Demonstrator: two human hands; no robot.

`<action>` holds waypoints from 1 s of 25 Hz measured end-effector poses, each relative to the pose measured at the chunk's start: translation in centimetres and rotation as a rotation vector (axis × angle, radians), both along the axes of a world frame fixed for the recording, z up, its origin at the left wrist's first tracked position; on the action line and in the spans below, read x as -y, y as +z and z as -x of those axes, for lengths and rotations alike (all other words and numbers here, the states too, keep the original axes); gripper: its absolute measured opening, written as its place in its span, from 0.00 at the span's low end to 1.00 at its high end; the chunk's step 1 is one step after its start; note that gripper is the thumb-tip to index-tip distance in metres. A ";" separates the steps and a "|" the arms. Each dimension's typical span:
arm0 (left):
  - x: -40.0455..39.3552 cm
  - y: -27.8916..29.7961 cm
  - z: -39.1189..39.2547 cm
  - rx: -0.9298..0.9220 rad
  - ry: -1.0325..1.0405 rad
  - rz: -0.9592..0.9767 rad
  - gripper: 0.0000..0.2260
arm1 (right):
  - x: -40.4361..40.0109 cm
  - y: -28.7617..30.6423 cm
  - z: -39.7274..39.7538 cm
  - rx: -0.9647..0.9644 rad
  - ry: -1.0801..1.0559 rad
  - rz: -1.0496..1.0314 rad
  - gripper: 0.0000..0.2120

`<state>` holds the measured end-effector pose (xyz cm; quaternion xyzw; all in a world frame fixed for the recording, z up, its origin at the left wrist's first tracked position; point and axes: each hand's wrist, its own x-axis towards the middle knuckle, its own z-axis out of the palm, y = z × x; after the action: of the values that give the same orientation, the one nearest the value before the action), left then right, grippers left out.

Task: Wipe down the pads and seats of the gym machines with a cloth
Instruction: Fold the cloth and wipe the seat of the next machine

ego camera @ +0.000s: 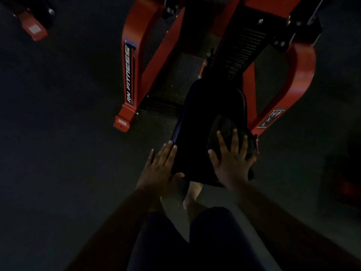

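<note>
While the left hand (159, 169) braces the black padded seat (197, 137) edge, fingers straight, the right hand (233, 159), fingers spread, presses a dark crumpled cloth (224, 124) flat onto the seat's right side to wipe it.

Gym floor, dim. Red steel machine frame (130, 75) lettered "RN FITNESS" ahead of the hands; black padded seat (195, 137); dark speckled rubber flooring (58, 133).

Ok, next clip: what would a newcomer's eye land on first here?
The bright red machine frame at top centre, against the dark floor. Below it, the right hand presses a dark cloth flat on the black seat pad, while the left hand rests on the pad's left edge.
</note>
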<state>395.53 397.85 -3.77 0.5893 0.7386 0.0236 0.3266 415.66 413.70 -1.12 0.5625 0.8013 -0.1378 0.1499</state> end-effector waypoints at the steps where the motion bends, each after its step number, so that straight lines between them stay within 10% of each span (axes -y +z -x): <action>1: 0.1 -0.1 0.8 0.011 -0.047 -0.015 0.38 | 2.3 0.3 1.1 0.017 0.004 0.024 0.32; 8: -4.4 -0.2 5.4 0.094 -0.099 -0.163 0.29 | 6.3 0.5 3.2 -0.060 0.140 -0.003 0.33; 16: -13.5 0.0 2.6 -0.180 -0.691 -0.171 0.31 | 5.9 0.2 -2.5 -0.402 -0.832 0.098 0.36; 25: -16.2 1.0 3.8 -0.238 -0.900 -0.100 0.39 | 6.2 0.6 -0.9 -0.246 -0.823 0.117 0.37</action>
<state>391.74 414.01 -2.75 0.8647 0.4398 -0.1524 0.1887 416.58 407.52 -0.53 0.8050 0.5132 -0.2973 0.0173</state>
